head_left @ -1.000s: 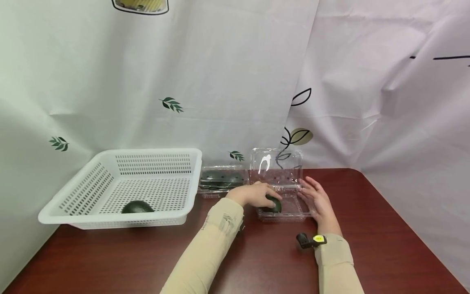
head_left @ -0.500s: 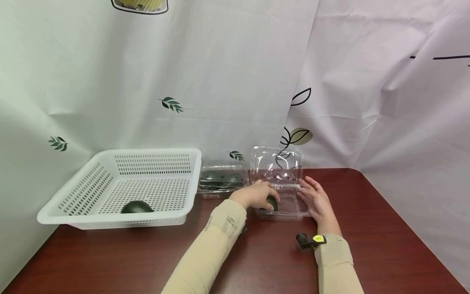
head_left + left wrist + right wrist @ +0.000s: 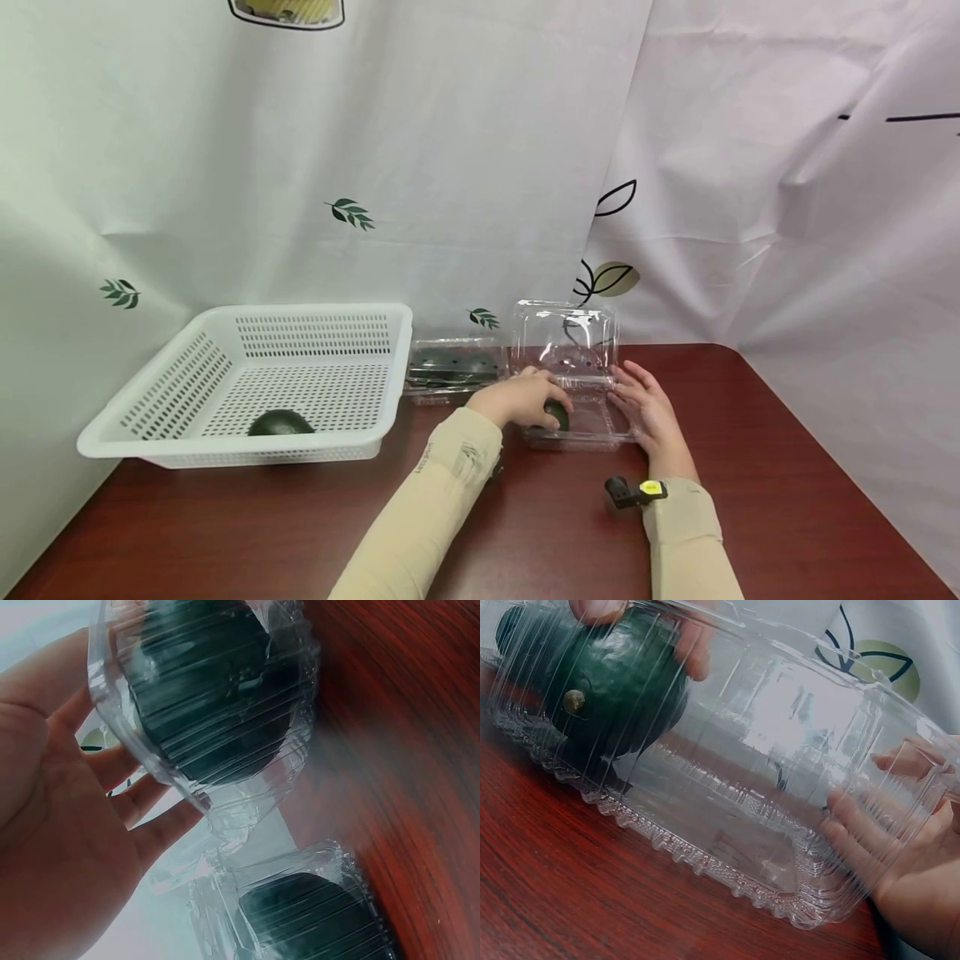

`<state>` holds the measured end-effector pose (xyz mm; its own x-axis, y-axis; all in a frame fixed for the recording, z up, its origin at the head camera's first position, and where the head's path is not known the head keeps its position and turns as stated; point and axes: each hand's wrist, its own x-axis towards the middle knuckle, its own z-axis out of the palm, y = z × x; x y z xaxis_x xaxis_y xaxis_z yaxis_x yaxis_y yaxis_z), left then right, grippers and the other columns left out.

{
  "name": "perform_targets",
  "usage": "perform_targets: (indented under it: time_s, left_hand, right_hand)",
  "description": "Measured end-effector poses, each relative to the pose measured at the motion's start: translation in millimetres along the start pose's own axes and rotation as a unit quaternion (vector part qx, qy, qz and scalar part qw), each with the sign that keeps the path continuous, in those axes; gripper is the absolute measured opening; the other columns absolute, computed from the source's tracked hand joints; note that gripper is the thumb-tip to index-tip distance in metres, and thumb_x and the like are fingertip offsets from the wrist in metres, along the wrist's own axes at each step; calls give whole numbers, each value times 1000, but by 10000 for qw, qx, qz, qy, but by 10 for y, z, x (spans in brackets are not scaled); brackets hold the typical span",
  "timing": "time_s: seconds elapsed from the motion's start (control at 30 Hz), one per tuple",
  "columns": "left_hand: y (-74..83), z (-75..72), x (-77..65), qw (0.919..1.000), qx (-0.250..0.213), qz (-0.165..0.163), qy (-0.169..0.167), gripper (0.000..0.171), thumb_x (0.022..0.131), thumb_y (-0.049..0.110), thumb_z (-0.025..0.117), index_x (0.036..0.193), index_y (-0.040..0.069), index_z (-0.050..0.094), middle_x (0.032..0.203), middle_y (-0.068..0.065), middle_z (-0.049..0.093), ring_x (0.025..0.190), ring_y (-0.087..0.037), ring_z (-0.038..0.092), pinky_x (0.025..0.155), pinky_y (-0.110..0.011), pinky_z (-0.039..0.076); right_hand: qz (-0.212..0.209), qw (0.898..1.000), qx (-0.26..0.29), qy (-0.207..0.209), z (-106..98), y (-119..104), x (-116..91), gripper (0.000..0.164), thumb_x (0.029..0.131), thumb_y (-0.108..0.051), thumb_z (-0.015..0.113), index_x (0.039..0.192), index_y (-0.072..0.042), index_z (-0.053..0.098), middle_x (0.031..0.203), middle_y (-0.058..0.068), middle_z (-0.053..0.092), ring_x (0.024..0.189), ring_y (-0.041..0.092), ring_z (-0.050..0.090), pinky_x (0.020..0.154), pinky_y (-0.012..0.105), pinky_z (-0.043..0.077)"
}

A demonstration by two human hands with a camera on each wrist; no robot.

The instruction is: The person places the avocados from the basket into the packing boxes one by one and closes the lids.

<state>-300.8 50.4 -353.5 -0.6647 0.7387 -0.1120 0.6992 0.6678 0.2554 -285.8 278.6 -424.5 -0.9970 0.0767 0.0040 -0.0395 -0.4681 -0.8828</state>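
Observation:
In the head view my left hand (image 3: 521, 398) holds a dark green avocado (image 3: 557, 415) at the left end of a clear plastic clamshell box (image 3: 588, 435), whose lid (image 3: 566, 333) stands up at the back. The right wrist view shows the thumb and a finger on the avocado (image 3: 622, 694), its stem nub facing outward. My right hand (image 3: 651, 412) rests against the box's right side with extended fingers (image 3: 859, 821). Through the ribbed wall the left wrist view shows the avocado (image 3: 206, 705) too.
Left of the open box, a closed clear box (image 3: 453, 362) holds dark green fruit. A white perforated basket (image 3: 243, 446) stands at the left with an avocado (image 3: 280, 422) inside. Behind the dark red table (image 3: 547, 517) hangs a white printed curtain (image 3: 450, 167).
My left hand has shifted slightly left, bringing the avocado closer to the box's left end. My right hand has stayed against the box's right side.

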Motion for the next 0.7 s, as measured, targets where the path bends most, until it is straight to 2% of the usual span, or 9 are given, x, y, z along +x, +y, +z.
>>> perform_targets:
  time_s: [0.13,0.33,0.43,0.53,0.7]
  left_hand:
    - [-4,-14,-9,9999,-71,-70,-3,37,83,31,69,120,32,62,140,-1,41,125,-22,34,102,-43,31]
    - [-15,-53,-20,9999,-135,9,54,36,84,29,68,120,30,63,137,-2,43,124,-22,35,101,-41,32]
    - [-59,-142,-51,9996,-231,55,170,36,84,28,68,120,29,63,137,-3,44,124,-23,35,100,-42,34]
    - [-147,-321,-116,9988,-356,-10,334,38,84,28,67,122,28,61,138,-4,42,124,-24,35,99,-46,34]
    - [-363,-829,-389,9971,-421,-268,574,41,85,26,66,124,22,59,139,-8,41,127,-29,31,100,-51,31]
  right_hand:
    - [-5,10000,-24,-2,4,-2,-2,46,93,6,44,135,-4,28,113,-3,63,92,9,63,90,28,44]
    - [-24,10000,13,-32,2,-3,-5,38,93,7,43,126,-10,37,113,-3,63,93,9,63,90,28,45]
    - [-19,10000,25,-33,-2,-10,-11,36,93,7,43,124,-11,38,112,-3,64,93,9,63,90,28,45]
    - [-21,10000,-5,-5,-19,-20,-17,35,93,6,44,123,-13,39,111,-5,64,93,9,62,90,28,44]
    - [-20,10000,-9,-9,-65,-28,-40,34,94,6,44,120,-14,40,112,-5,64,95,9,62,91,28,44]
